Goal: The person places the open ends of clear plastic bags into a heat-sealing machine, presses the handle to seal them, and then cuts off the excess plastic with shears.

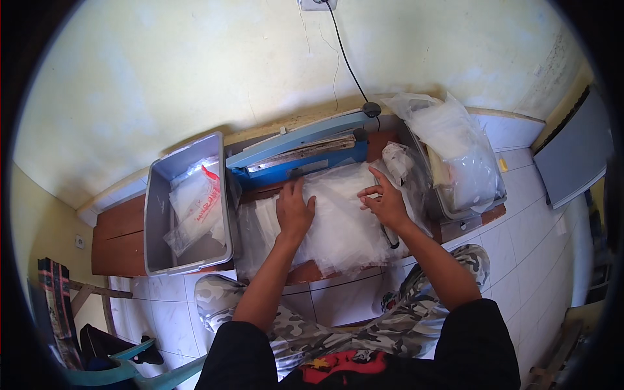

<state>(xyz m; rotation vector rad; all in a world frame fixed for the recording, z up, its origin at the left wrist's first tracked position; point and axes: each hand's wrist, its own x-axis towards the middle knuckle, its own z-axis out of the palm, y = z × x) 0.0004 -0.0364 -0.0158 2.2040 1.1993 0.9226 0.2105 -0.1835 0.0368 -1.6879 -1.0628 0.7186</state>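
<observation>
Several clear plastic bags (341,229) lie in a loose, flat pile on the low wooden bench before me. On the pile's left side, near the blue machine, my left hand (295,207) rests palm down with its fingers stretched forward and nothing gripped. My right hand (385,197) is over the right part of the pile, index finger raised and the other fingers bent; whether a thin film is between them cannot be told. Just beyond the hands stands a blue impulse sealer (302,168), its long light-blue arm (302,139) raised above the base.
A grey plastic tub (151,219) on the left holds plastic bags, one with red print. Another grey tub (453,214) on the right is heaped with filled clear bags (458,146). Crumpled plastic (399,161) lies beside the sealer. A black cable (346,53) runs up to a wall socket.
</observation>
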